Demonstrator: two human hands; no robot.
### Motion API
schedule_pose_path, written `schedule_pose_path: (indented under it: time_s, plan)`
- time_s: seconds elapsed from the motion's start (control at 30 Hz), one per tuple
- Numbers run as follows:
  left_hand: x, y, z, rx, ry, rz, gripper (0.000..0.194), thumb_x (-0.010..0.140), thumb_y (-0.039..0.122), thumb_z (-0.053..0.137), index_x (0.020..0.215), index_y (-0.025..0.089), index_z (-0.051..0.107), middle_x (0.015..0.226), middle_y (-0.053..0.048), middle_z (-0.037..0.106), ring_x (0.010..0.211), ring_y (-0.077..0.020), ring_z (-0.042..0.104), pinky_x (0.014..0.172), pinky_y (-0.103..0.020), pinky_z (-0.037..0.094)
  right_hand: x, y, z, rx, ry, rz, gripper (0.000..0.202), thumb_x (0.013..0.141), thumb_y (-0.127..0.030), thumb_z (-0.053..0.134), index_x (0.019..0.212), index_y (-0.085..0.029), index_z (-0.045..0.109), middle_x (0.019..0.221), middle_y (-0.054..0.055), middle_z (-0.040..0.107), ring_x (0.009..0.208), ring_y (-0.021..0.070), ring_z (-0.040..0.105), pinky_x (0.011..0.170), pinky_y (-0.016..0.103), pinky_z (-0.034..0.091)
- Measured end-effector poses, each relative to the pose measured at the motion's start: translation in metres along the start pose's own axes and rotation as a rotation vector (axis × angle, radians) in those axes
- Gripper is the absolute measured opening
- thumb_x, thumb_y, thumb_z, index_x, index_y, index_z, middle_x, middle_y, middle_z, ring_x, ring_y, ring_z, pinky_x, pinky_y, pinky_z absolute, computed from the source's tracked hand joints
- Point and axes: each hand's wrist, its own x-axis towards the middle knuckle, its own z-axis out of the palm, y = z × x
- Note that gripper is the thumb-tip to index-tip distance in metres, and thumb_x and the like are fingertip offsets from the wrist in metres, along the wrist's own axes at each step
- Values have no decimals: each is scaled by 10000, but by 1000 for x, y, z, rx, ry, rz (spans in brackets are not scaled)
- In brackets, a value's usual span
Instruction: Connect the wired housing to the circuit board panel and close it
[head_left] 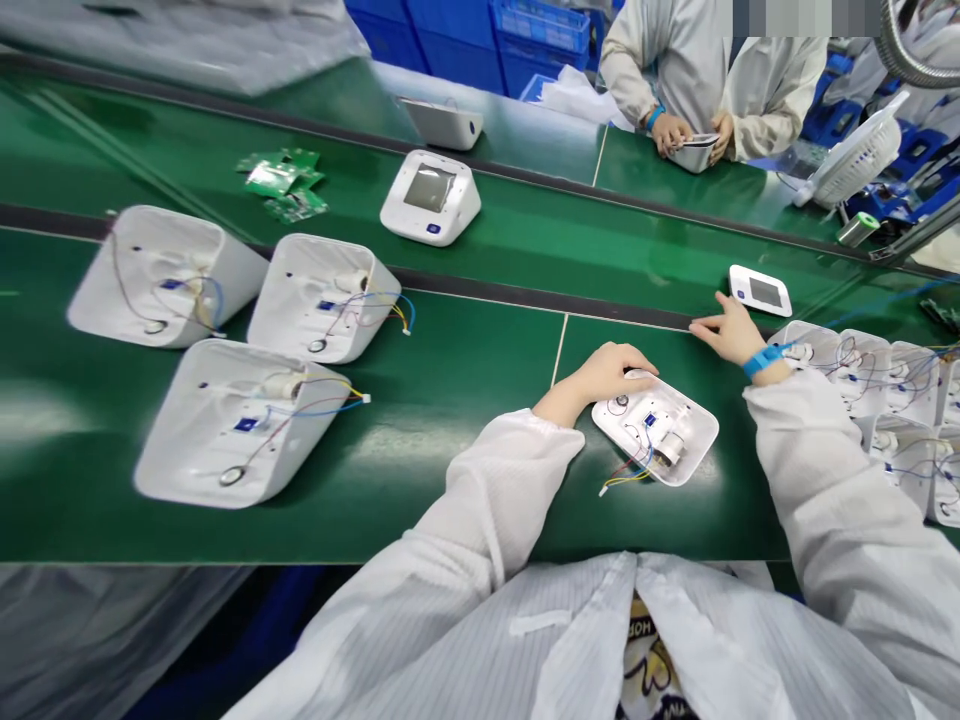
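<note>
Directly in front of me a white plastic housing (694, 440) lies with its inside up, showing a small blue part, a cylindrical motor and thin coloured wires (634, 475) with a white plug. My left hand (615, 372) grips the far left edge of this housing, its fingertips bent over the rim. My right hand (729, 330) is stretched out past the housing, fingers apart and with nothing in it. Just beyond it on the belt lies a white front cover (760, 290) with a grey screen and a blue button.
Three larger-looking open housings (240, 425) with wires sit at left. More wired housings (892, 375) crowd the right edge. On the green belt (555, 225) are green circuit boards (285, 185) and an assembled monitor (429, 198). A co-worker (697, 90) opposite holds another unit; a white fan (859, 155) stands nearby.
</note>
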Motion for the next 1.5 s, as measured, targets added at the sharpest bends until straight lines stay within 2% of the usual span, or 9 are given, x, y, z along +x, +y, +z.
schedule_pose_path:
  time_s: [0.2,0.5,0.7,0.83,0.97,1.07,1.23,1.37,1.5]
  plan:
    - [2,-2,4,-4,48,-145,146,786,310,685,804,211,790,870,-33,764,854,-200,689,813,-319,502,37,28,13,-192,-95,394,628,998,-642,349,1529,-319,435,1674,133,170,1494,455,208,1114,661,294]
    - [-4,-4,-6,-162,-177,-40,323,741,514,741,648,204,754,630,-42,679,629,-175,620,626,-297,456,36,33,-8,-349,5,-14,508,958,-248,477,1452,-144,534,1471,247,473,1280,383,502,1055,545,363]
    - [2,-8,0,-318,66,-153,365,815,540,672,779,188,764,761,-72,752,736,-199,675,763,-339,510,27,21,-36,-50,428,1,422,980,-208,390,1337,-181,614,1292,136,656,1123,300,627,971,446,478]
    - [10,-11,-1,-549,390,-265,544,767,656,692,1035,184,735,1000,-113,766,934,-231,701,894,-371,524,-10,-15,-22,579,790,47,495,973,-383,451,1414,-159,469,1134,133,681,964,264,697,821,433,578]
    - [6,7,-6,-932,175,-284,815,774,893,429,1068,191,720,1099,-155,746,1042,-302,692,893,-427,538,-58,-59,-1,1017,676,67,543,921,-448,587,1393,-214,455,1088,115,688,896,235,715,707,387,621]
    - [-7,37,-2,-1124,-81,-247,1036,672,1010,238,1054,177,723,1087,-187,738,1076,-374,679,868,-501,532,-77,-82,0,1065,579,41,521,913,-456,616,1365,-238,474,1115,108,688,918,231,711,706,371,630]
    - [-22,73,4,-1287,-168,-200,1044,656,987,315,1188,161,668,1119,-220,715,1056,-433,678,861,-592,515,-82,-102,-25,942,475,-41,484,971,-443,542,1404,-268,418,1198,113,653,996,240,696,754,379,622]
    - [-21,70,-12,-1299,-35,-116,931,703,871,455,1289,163,602,1247,-213,677,1104,-421,672,900,-565,537,-103,-121,-39,572,608,-89,305,991,-421,536,1255,-269,544,1165,106,636,1012,240,665,773,384,597]
    - [-18,58,-29,-1180,193,-78,982,718,903,370,1330,157,555,1368,-205,606,1239,-411,608,914,-518,561,-138,-160,-24,224,196,-408,164,962,-389,615,942,-241,681,923,91,687,900,264,654,828,449,573]
